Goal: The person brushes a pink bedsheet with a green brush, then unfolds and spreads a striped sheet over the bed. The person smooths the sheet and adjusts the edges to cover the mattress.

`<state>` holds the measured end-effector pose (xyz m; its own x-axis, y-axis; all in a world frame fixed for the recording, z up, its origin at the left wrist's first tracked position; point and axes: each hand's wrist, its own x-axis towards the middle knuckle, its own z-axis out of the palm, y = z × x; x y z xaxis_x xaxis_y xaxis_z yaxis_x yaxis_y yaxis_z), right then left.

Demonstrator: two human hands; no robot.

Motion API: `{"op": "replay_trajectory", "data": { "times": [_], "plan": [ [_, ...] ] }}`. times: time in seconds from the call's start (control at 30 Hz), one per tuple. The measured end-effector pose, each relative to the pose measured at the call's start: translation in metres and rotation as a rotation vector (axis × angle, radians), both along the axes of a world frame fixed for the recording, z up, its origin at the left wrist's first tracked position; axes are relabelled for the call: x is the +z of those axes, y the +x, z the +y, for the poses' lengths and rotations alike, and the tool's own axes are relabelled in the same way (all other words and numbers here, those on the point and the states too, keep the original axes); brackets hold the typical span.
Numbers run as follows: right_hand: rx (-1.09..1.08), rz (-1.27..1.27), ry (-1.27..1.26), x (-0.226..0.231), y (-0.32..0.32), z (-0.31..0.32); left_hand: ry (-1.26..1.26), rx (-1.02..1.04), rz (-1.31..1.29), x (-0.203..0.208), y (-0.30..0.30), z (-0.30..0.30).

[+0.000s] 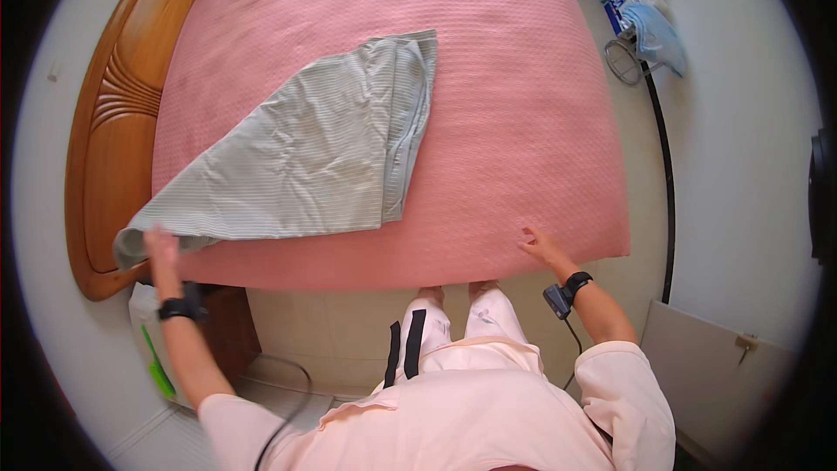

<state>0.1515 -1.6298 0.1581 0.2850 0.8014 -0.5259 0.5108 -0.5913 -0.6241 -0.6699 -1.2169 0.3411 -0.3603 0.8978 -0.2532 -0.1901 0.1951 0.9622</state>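
Observation:
A grey-green cloth with thin pale stripes lies folded and creased across the left half of the pink bed cover. Its layers are stacked at the right edge, and its narrow end hangs over the bed's near left corner by the headboard. My left hand is over that narrow end; motion blurs its fingers, so I cannot make out whether it grips the cloth. Over the near edge of the bed, to the right, my right hand holds nothing, fingers apart and well away from the cloth.
A carved wooden headboard borders the bed on the left. Below it stand a brown bedside cabinet and a white bag. Along the right wall are a metal-framed stand with a blue cloth and other items.

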Motion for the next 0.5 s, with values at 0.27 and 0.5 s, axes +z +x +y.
{"op": "replay_trajectory", "data": {
  "times": [0.27,0.5],
  "plan": [
    [0.138,0.118,0.032,-0.018,-0.040,0.070,-0.846,-0.520,0.258,-0.220,0.342,-0.189],
    [-0.141,0.464,-0.167,-0.054,-0.121,0.182,-0.735,0.176,-0.509,-0.279,0.431,-0.210]
  ]
}}
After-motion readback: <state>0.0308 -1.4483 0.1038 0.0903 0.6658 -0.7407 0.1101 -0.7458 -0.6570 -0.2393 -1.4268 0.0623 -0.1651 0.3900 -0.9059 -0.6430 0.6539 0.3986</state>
